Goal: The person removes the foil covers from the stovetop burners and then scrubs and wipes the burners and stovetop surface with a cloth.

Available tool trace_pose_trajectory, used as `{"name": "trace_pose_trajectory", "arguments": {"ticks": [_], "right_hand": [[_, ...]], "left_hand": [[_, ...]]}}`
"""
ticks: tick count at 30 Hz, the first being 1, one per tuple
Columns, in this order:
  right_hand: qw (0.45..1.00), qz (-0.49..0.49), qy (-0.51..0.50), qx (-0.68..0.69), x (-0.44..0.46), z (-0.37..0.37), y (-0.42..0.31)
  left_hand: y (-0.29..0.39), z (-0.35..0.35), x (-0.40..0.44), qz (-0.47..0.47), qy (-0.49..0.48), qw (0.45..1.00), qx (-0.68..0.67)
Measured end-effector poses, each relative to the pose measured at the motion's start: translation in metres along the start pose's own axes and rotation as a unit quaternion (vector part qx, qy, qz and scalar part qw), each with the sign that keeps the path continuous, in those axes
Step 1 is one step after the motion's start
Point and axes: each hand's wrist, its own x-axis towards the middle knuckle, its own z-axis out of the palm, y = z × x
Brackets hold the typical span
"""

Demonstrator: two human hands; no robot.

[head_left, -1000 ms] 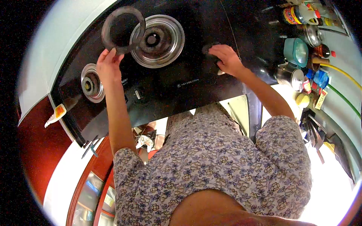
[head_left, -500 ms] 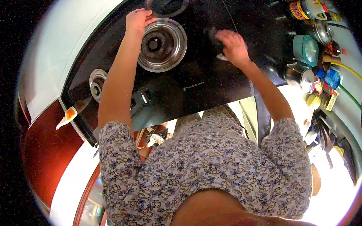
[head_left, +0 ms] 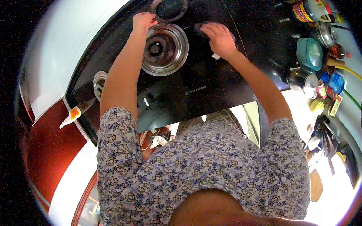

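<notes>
My left hand [head_left: 144,21] has its fingers pinched at the near edge of a dark ring-shaped pan support [head_left: 182,14], beyond the burner. Just below it, a round steel burner tray [head_left: 164,71] surrounds a dark burner head [head_left: 155,48] on the black glass cooktop [head_left: 211,81]. My right hand [head_left: 221,39] presses down on the cooktop right of the burner, over a dark, blurred cloth-like piece [head_left: 201,31] partly hidden by the fingers. A small white bit [head_left: 215,56] shows under the wrist side of that hand.
A second burner [head_left: 99,81] lies to the left, near a spoon-like white piece with orange on it [head_left: 73,113]. Along the right stand a teal container [head_left: 309,52], a steel pot [head_left: 307,83] and a labelled jug [head_left: 303,12]. A control knob [head_left: 146,101] sits near the front edge.
My right hand has slid left, closer to the burner, with the dark piece under it. My left hand stays by the ring, and the view has shifted slightly.
</notes>
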Motion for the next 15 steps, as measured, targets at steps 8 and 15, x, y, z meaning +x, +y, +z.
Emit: {"name": "trace_pose_trajectory", "arguments": {"ticks": [8,15], "right_hand": [[0.983,-0.032,-0.042,0.177,-0.072,-0.082,0.034],[0.968,0.154,0.097,-0.171,-0.097,-0.059,0.069]], "left_hand": [[0.025,-0.030,-0.051,0.116,0.013,0.993,0.015],[-0.028,-0.045,-0.208,0.095,-0.032,0.986,-0.135]]}}
